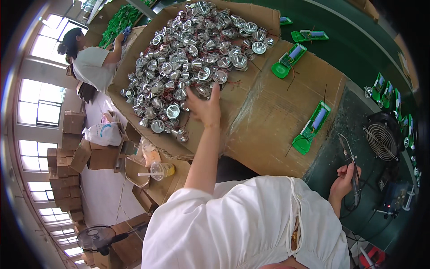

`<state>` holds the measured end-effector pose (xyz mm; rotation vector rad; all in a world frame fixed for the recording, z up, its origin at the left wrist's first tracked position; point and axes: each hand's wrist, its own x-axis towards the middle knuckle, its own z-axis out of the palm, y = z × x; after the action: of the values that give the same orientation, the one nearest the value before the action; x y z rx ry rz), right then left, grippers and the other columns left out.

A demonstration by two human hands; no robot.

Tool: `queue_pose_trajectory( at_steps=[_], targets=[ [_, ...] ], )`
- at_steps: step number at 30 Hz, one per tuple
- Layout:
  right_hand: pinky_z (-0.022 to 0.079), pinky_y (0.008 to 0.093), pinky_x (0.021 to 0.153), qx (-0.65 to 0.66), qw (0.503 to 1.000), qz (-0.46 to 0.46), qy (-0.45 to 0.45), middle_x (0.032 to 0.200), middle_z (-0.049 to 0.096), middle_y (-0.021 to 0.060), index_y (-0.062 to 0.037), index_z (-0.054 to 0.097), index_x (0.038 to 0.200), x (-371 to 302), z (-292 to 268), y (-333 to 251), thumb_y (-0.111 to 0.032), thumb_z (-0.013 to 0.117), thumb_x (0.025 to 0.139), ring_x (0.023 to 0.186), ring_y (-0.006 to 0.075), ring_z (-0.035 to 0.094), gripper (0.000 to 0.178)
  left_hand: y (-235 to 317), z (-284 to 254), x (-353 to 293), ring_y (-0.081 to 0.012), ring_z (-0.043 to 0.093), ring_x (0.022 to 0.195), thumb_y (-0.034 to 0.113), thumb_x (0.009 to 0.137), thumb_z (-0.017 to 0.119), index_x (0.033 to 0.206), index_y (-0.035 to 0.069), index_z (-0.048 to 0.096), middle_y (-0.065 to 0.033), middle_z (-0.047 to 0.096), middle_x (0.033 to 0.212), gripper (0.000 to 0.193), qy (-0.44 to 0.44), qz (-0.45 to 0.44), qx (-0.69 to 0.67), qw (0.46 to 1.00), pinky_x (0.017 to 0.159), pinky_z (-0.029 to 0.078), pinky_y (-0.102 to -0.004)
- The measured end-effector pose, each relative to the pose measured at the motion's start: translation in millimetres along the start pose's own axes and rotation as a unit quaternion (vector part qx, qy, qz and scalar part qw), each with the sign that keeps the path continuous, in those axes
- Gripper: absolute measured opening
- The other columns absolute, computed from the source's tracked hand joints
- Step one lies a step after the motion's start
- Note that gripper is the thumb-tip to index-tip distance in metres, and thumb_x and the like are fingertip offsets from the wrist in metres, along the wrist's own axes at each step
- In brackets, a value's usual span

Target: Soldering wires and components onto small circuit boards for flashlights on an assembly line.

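Left hand (205, 109) splayed at silver reflectors (190, 62), right hand (342, 181) round soldering iron (355, 174)

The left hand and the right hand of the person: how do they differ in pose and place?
The left hand is open with fingers apart, while the right hand is closed around a slim tool. The left hand is at the pile of silver reflectors; the right hand is over the dark green worktop. Both hands are bare.

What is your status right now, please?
Left hand open at shiny silver round reflectors; right hand gripping slim dark-handled soldering iron; green plastic housing between them on brown cardboard.
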<state>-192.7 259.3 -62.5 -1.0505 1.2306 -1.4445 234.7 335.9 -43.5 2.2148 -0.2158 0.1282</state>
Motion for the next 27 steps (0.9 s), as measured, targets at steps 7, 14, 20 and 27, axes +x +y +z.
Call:
queue_pose_trajectory(
  at_steps=[7,14,20,27],
  targets=[
    [0.038,0.0214,0.049,0.046,0.998,-0.023,-0.027,0.063,0.052,0.0035,-0.0023,0.05,0.092,-3,-3,4,-0.011,0.055,0.091,0.054,0.0111,0.053,0.01,28,48,26,-0.0377,0.043,0.12,0.049,0.074,0.071,0.128,0.008,0.052,-0.0257,0.046,0.127,0.071,-0.091,0.098,-0.126,0.983,0.1,0.035,-0.0424],
    [0.038,0.0218,0.05,0.034,0.999,-0.016,-0.025,0.064,0.052,0.0033,-0.0041,0.05,0.09,-6,-2,3,-0.013,0.055,0.092,0.055,0.0119,0.052,0.01,20,7,-52,-0.0283,0.045,0.117,0.018,0.079,0.072,0.125,0.01,0.054,-0.0177,0.044,0.124,0.05,-0.213,0.195,-0.106,0.951,0.095,0.04,-0.0341],
    [0.038,0.0219,0.048,0.036,0.999,-0.01,-0.014,0.064,0.052,0.004,-0.0018,0.051,0.092,-11,3,-5,-0.013,0.057,0.091,0.054,0.0125,0.053,0.013,29,-41,-60,-0.0324,0.038,0.125,0.01,0.07,0.07,0.116,0.016,0.062,-0.0179,0.041,0.132,0.047,-0.144,0.48,0.036,0.865,0.101,0.034,-0.0422],
    [0.038,0.0229,0.048,0.034,0.999,-0.005,-0.024,0.063,0.051,0.0052,0.0007,0.05,0.093,-32,9,-16,-0.013,0.057,0.09,0.052,0.0141,0.053,0.016,51,-36,-76,-0.0318,0.036,0.129,0.011,0.069,0.063,0.108,0.025,0.066,-0.0062,0.044,0.136,0.041,-0.258,0.63,0.142,0.718,0.105,0.024,-0.0508]
  ],
)
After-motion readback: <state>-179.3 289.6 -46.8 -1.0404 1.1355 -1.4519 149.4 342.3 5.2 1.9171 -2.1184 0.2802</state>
